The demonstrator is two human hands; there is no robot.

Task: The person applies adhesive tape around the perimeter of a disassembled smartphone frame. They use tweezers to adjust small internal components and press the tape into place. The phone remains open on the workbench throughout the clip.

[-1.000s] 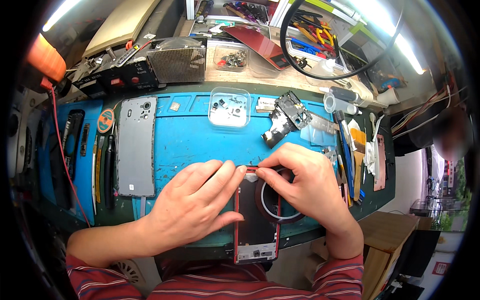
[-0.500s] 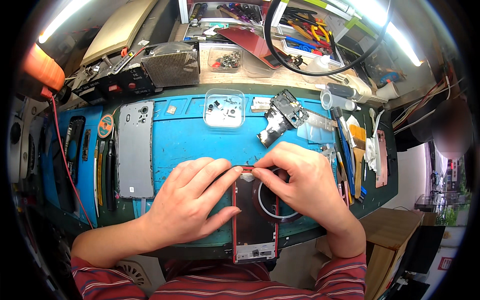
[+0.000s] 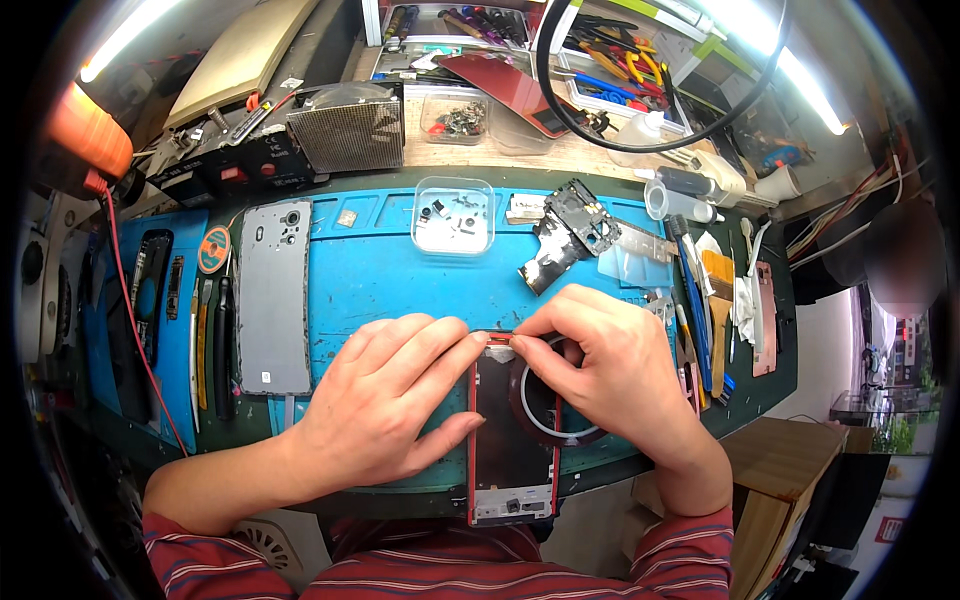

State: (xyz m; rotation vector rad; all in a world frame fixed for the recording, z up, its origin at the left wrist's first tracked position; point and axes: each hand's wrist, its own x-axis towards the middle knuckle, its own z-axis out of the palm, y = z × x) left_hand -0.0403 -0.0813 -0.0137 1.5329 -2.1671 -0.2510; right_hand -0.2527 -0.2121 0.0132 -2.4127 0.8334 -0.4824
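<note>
In a crowded workroom under bright tube lamps, a dark green counter (image 3: 228, 432) carries a large blue mat (image 3: 370, 265). At the far left there is an orange tool (image 3: 92, 138) with a red cable (image 3: 133, 310). Next come an orange-labelled spool (image 3: 213, 249), some slim tools standing side by side, and a grey back panel (image 3: 274, 300) that lies flat. A clear box (image 3: 480, 243) with tiny dark parts is in the upper middle of the mat.

The left hand (image 3: 385, 380) reaches the top edge of a red-rimmed phone frame (image 3: 513, 430) with its forefinger; its thumb is apart, beside the long edge, so this grip is not closed. The phone frame lies at the near edge of the counter, in front of the person. A ring of tape (image 3: 517, 395) overlaps its right side, under the right hand (image 3: 610, 350). The thumb and forefinger of the right hand come close together at the same top edge, but I cannot tell if they pinch something thin there.

Compared with half a second ago, almost nothing is changed: the view moves slightly, and both hands stay at this edge, so the fine work remains at the same place.

Farther right are a black phone module (image 3: 582, 220), a wooden-handled brush (image 3: 718, 300) and a pink panel (image 3: 765, 320).
</note>
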